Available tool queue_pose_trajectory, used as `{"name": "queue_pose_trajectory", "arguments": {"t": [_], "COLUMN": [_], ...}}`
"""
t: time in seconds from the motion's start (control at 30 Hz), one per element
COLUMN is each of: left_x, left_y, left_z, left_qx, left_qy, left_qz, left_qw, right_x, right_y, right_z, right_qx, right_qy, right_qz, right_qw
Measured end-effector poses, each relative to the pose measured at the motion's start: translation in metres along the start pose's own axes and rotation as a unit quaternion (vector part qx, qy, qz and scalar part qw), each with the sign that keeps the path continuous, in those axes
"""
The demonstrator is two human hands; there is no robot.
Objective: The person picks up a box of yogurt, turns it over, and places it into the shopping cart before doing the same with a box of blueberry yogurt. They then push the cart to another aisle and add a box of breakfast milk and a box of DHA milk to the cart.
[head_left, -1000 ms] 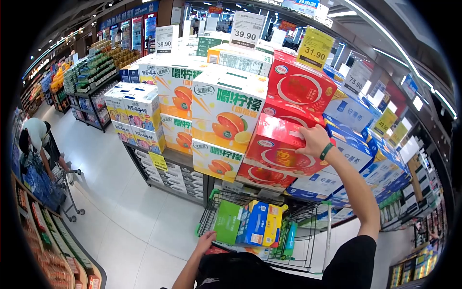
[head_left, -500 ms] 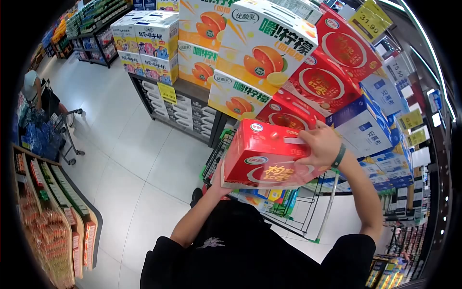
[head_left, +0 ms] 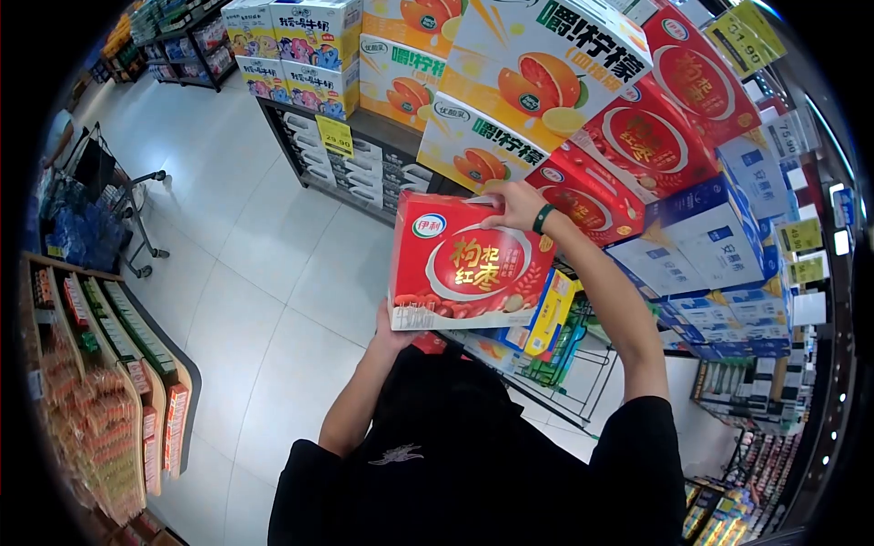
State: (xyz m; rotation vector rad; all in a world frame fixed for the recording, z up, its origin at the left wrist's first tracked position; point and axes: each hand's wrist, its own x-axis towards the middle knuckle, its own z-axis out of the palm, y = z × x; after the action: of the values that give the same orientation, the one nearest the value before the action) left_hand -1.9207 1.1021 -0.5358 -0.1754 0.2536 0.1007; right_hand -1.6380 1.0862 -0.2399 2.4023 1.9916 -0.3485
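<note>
A red drink carton with a white base strip is held up in front of me, its printed front facing me. My right hand, with a dark band at the wrist, is closed on the carton's top edge by the handle. My left hand supports its lower left corner from below, most fingers hidden behind it. Partly behind the carton is a shopping cart with green fittings. In it lie a yellow-and-blue package and other packages I cannot make out.
Ahead stand stacked citrus-print cartons, similar red cartons and blue-and-white cartons, with yellow price signs above. To the left, a person stands by another cart. A curved wooden shelf juts in at lower left.
The red carton has moved left and tilted so that its front faces me. My right hand moved left with it, still on the top, and the view shifted slightly.
</note>
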Motion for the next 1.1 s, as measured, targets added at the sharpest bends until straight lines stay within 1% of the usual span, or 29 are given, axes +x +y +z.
{"name": "queue_pose_trajectory", "arguments": {"t": [0.03,0.07,0.1,0.13,0.2,0.23,0.27,0.3,0.33,0.4,0.43,0.47,0.5,0.53,0.57,0.6,0.63,0.67,0.7,0.73,0.77,0.8,0.83,0.87,0.9,0.93,1.0,1.03,1.1], "left_x": [0.004,0.002,-0.003,-0.004,-0.006,-0.009,-0.006,-0.003,-0.002,0.002,0.005,0.009,0.015,0.019,0.023,0.026,0.024,0.021,0.020,0.021,0.022,0.022,0.025,0.032,0.039,0.043,0.051,0.054,0.053], "left_y": [-0.005,-0.010,-0.017,-0.018,-0.022,-0.019,-0.016,-0.012,-0.008,-0.003,-0.002,-0.001,-0.003,-0.004,-0.004,-0.004,-0.005,-0.008,-0.011,-0.014,-0.017,-0.019,-0.021,-0.024,-0.027,-0.030,-0.038,-0.044,-0.056], "left_z": [-0.012,-0.011,-0.010,-0.012,-0.018,-0.008,-0.008,-0.008,-0.011,-0.023,-0.030,-0.034,-0.037,-0.039,-0.042,-0.044,-0.043,-0.043,-0.043,-0.042,-0.042,-0.043,-0.045,-0.047,-0.049,-0.047,-0.043,-0.038,-0.017], "left_qx": [-0.015,-0.029,-0.021,-0.020,-0.038,-0.018,-0.020,-0.026,-0.032,-0.031,-0.007,0.019,0.017,0.017,0.079,0.140,0.140,0.231,0.320,0.320,0.460,0.589,0.588,0.586,0.583,0.582,0.643,0.644,0.625], "left_qy": [-0.027,-0.053,0.009,0.011,0.010,-0.011,-0.008,-0.024,-0.042,-0.046,-0.031,-0.017,-0.003,-0.004,0.080,0.164,0.164,0.203,0.240,0.241,0.230,0.215,0.220,0.196,0.170,0.172,0.157,0.157,0.093], "left_qz": [0.013,0.025,0.040,0.041,0.061,0.080,0.078,0.096,0.115,0.116,0.117,0.118,0.148,0.150,0.179,0.206,0.207,0.213,0.216,0.215,0.245,0.268,0.268,0.245,0.222,0.222,0.123,0.122,0.143], "left_qw": [0.999,0.998,0.999,0.999,0.997,0.997,0.997,0.995,0.992,0.992,0.993,0.993,0.989,0.989,0.977,0.955,0.954,0.927,0.890,0.891,0.822,0.731,0.730,0.747,0.763,0.763,0.739,0.739,0.762], "right_x": [0.009,0.014,0.020,0.025,0.030,0.028,0.024,0.018,0.010,-0.009,-0.015,-0.020,-0.024,-0.028,-0.032,-0.036,-0.039,-0.041,-0.044,-0.048,-0.053,-0.057,-0.064,-0.071,-0.078,-0.085,-0.099,-0.105,-0.117], "right_y": [0.008,0.003,-0.002,-0.008,-0.020,-0.028,-0.036,-0.043,-0.044,-0.041,-0.036,-0.028,-0.020,-0.017,-0.013,-0.008,-0.006,-0.003,0.000,0.004,0.008,0.010,0.012,0.017,0.023,0.028,0.037,0.040,0.046], "right_z": [0.010,0.009,0.008,0.007,0.001,-0.005,-0.012,-0.019,-0.017,-0.017,-0.014,-0.008,0.000,0.005,0.009,0.012,0.013,0.014,0.014,0.015,0.018,0.022,0.028,0.036,0.044,0.048,0.056,0.059,0.068], "right_qx": [0.011,0.013,0.006,-0.001,-0.017,-0.024,-0.031,-0.055,-0.054,-0.160,-0.172,-0.174,-0.196,-0.217,-0.227,-0.227,-0.227,-0.228,-0.213,-0.212,-0.236,-0.258,-0.232,-0.229,-0.242,-0.257,-0.259,-0.260,-0.252], "right_qy": [-0.002,-0.002,-0.022,-0.043,-0.056,-0.046,-0.036,-0.063,-0.064,-0.030,-0.084,-0.083,-0.055,-0.027,0.002,0.003,-0.002,-0.008,0.010,0.009,0.015,0.022,0.017,0.016,0.017,0.019,0.024,0.015,0.012], "right_qz": [-0.012,-0.014,-0.023,-0.030,-0.043,-0.080,-0.118,-0.127,-0.127,-0.212,-0.182,-0.184,-0.221,-0.256,-0.276,-0.277,-0.291,-0.305,-0.321,-0.321,-0.329,-0.338,-0.332,-0.335,-0.328,-0.321,-0.318,-0.325,-0.334], "right_qw": [1.000,1.000,0.999,0.999,0.997,0.995,0.992,0.988,0.988,0.964,0.964,0.964,0.954,0.942,0.934,0.934,0.929,0.925,0.923,0.923,0.914,0.905,0.914,0.914,0.913,0.911,0.911,0.909,0.908]}}
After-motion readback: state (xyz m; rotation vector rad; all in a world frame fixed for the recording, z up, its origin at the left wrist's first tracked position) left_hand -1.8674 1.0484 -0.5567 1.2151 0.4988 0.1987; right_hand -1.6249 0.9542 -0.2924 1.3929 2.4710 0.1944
